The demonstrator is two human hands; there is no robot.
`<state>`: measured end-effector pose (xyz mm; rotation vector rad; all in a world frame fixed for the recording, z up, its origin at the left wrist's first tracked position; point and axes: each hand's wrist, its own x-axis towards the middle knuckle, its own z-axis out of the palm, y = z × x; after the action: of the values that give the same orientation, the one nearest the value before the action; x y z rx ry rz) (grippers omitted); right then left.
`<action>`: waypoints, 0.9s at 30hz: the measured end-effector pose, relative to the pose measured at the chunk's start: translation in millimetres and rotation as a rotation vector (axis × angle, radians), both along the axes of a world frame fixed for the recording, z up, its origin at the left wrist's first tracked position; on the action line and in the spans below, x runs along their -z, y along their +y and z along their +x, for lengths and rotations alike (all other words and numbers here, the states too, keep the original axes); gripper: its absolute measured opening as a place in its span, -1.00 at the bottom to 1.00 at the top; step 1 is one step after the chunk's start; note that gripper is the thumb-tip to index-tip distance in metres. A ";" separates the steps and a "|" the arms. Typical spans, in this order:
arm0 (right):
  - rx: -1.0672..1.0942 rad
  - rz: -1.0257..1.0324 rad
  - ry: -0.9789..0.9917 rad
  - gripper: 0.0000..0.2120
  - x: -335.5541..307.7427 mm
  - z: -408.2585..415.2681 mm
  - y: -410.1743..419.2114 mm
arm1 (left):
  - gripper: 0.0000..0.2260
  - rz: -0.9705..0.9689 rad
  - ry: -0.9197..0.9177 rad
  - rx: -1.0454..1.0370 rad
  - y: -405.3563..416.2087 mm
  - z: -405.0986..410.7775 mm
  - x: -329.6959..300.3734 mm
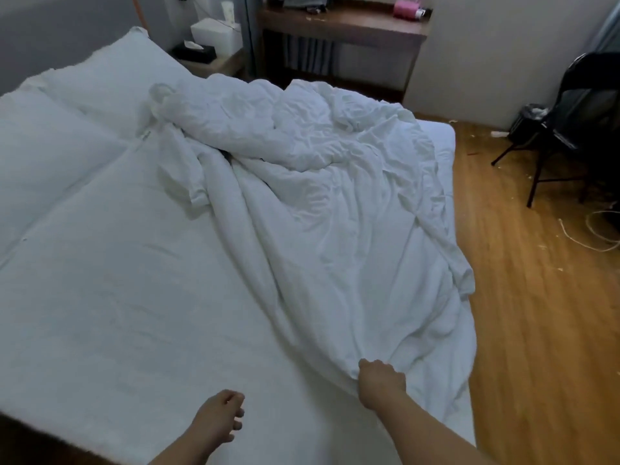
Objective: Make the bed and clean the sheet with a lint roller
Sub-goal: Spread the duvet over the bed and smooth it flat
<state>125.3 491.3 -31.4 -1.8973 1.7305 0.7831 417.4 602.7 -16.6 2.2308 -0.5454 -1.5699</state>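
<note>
Gripping a bunched corner of the crumpled white duvet [322, 209] at lower centre, the right hand [380, 384] seems set to spread it over the bare sheet [134, 297], while the left hand [219, 416] hovers loosely curled, holding nothing.

This is a bedroom in a home. A wide bed [127, 263] with a white sheet fills most of the frame, with pillows [100, 85] at upper left and a rumpled duvet [318, 182] across the middle and right. A nightstand [221, 63] with a tissue box [195, 52] stands at the top beside the bed, a wooden counter [345, 23] runs along the top wall, and at right a folding chair [570, 129] stands on the wood floor [536, 313].
</note>
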 end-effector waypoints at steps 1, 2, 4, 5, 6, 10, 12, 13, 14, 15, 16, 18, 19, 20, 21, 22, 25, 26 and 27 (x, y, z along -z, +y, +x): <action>0.012 0.017 0.019 -0.62 2.3 10.5 6.5 | -0.85 -0.003 -0.001 0.005 -2.3 15.1 1.7; 0.028 0.030 0.023 -0.61 3.2 20.7 12.1 | -0.84 -0.004 -0.001 0.012 -4.4 28.3 3.0; 0.058 0.029 -0.011 -0.61 5.5 36.7 19.0 | -0.83 0.005 -0.008 0.045 -9.3 45.9 -0.1; 0.068 0.024 -0.039 -0.61 7.0 43.4 20.4 | -0.82 0.009 -0.011 0.061 -12.5 52.1 -1.2; 0.075 0.019 -0.067 -0.60 7.9 49.4 21.3 | -0.82 0.008 -0.012 0.075 -16.2 56.8 -2.0; 0.099 -0.062 -0.188 -0.64 15.0 64.8 17.6 | -0.81 -0.018 -0.028 0.149 -33.0 67.3 -2.4; 0.100 -0.149 -0.281 -0.66 24.8 73.4 14.3 | -0.81 -0.027 -0.041 0.173 -39.1 71.9 -0.9; 0.100 -0.173 -0.347 -0.65 30.6 80.6 12.2 | -0.81 -0.030 -0.048 0.182 -41.9 75.2 0.5; 0.099 -0.172 -0.412 -0.63 36.9 90.4 10.2 | -0.81 -0.029 -0.058 0.188 -43.8 79.3 2.3; 0.081 -0.157 -0.463 -0.59 43.7 102.2 6.9 | -0.81 -0.025 -0.070 0.187 -46.0 84.5 4.4; 0.054 -0.141 -0.494 -0.56 50.2 116.0 2.8 | -0.81 -0.021 -0.083 0.185 -49.1 91.5 7.2; 0.034 -0.110 -0.530 -0.49 61.8 145.0 -4.3 | -0.81 -0.010 -0.119 0.196 -54.4 110.3 16.2; 0.041 -0.095 -0.541 -0.46 66.3 158.2 -8.5 | -0.81 -0.007 -0.132 0.198 -56.9 120.6 21.2; 0.052 -0.087 -0.547 -0.43 70.3 170.4 -12.8 | -0.82 -0.002 -0.138 0.200 -59.2 131.2 26.6; 0.063 -0.088 -0.548 -0.40 73.8 181.6 -18.0 | -0.82 0.004 -0.140 0.206 -61.4 142.0 32.1; 0.072 -0.094 -0.549 -0.39 77.2 192.0 -23.6 | -0.82 0.008 -0.144 0.218 -63.6 153.0 37.8; 0.115 -0.119 -0.547 -0.35 84.2 223.2 -43.4 | -0.83 -0.004 -0.179 0.306 -77.3 191.9 56.8; 0.127 -0.137 -0.544 -0.34 86.2 234.4 -52.2 | -0.84 -0.019 -0.194 0.348 -84.5 206.9 64.1; 0.137 -0.155 -0.535 -0.33 88.9 245.0 -60.6 | -0.84 -0.037 -0.208 0.389 -91.4 221.5 71.3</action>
<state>370.3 430.6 -120.3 -1.8398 1.5819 0.0716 638.9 511.3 -88.0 2.3776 -1.1152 -1.4856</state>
